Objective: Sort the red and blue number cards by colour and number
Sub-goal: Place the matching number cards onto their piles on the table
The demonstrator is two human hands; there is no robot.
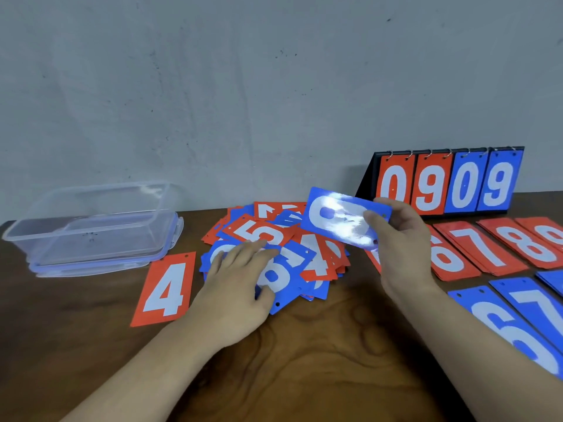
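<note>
A mixed heap of red and blue number cards point(316, 263) lies in the middle of the wooden table. My left hand point(240, 278) rests flat on the heap, fingers spread over a blue card. My right hand point(399, 236) holds a blue card point(338, 217) lifted above the heap's right side; glare hides its number. A lone red 4 point(166, 289) lies left of the heap. Red piles showing 6 point(447, 257), 7 point(484, 248) and 8 point(530, 242) lie at the right, with blue 6 point(499, 324) and blue 7 point(536, 300) nearer me.
A clear plastic box point(91, 223) sits on its lid at the left back. A black flip scoreboard point(447, 184) showing 0 9 0 9 stands against the grey wall at the right back. Bare wood point(320, 345) lies between my forearms.
</note>
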